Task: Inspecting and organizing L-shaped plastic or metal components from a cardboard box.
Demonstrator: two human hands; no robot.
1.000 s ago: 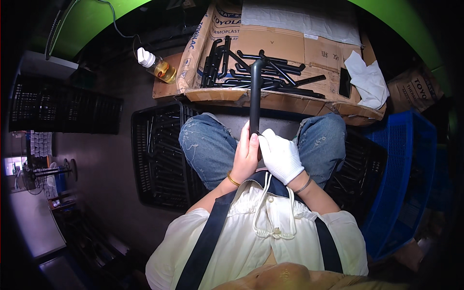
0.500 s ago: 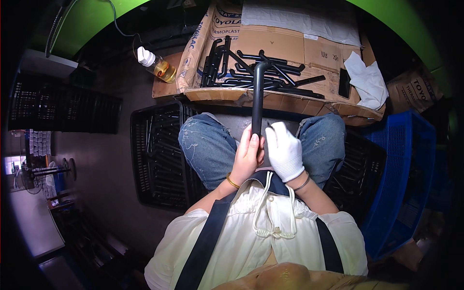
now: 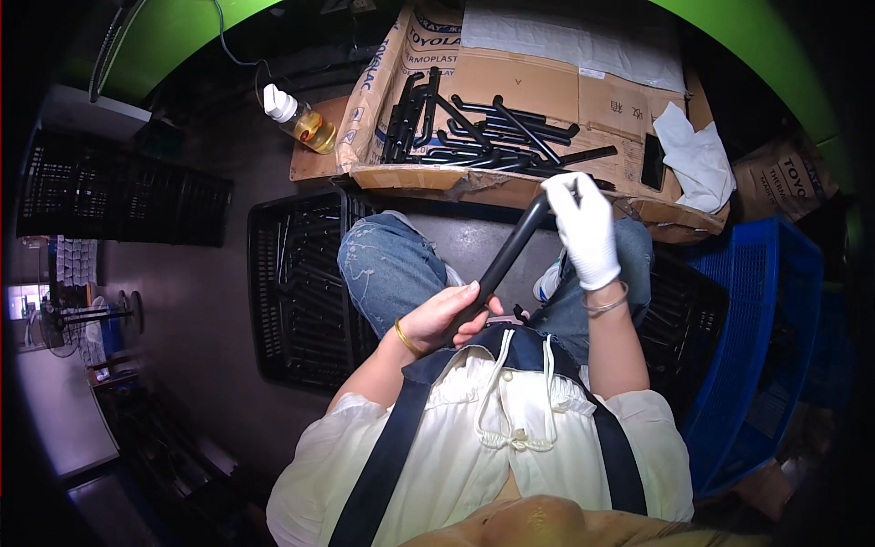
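Note:
A black plastic tube [image 3: 512, 251] with a bent end slants across my lap, from lower left to upper right. My bare left hand [image 3: 445, 315] is closed round its lower part, the thumb lying along the top. At the upper end, my right hand [image 3: 586, 228], in a white glove, has its fingers closed over the bend, which it mostly hides. Beyond it, several similar black bent tubes [image 3: 533, 137] lie in a loose pile in an open cardboard box [image 3: 556, 87]. The box's front edge is just past my right fingertips.
A black crate [image 3: 258, 310] with many black tubes stands left of my legs, another dark crate [image 3: 706, 319] to their right. Blue crates [image 3: 729, 365] stand farther right. A bottle of yellow liquid [image 3: 313, 129] is beside the box; a phone-like black slab [image 3: 653, 162] and white cloth [image 3: 690, 159] lie inside.
The tube has tipped from upright to slanting right. My right hand has gone from beside my left hand up to the bent end and taken hold. My left hand has shifted down and left.

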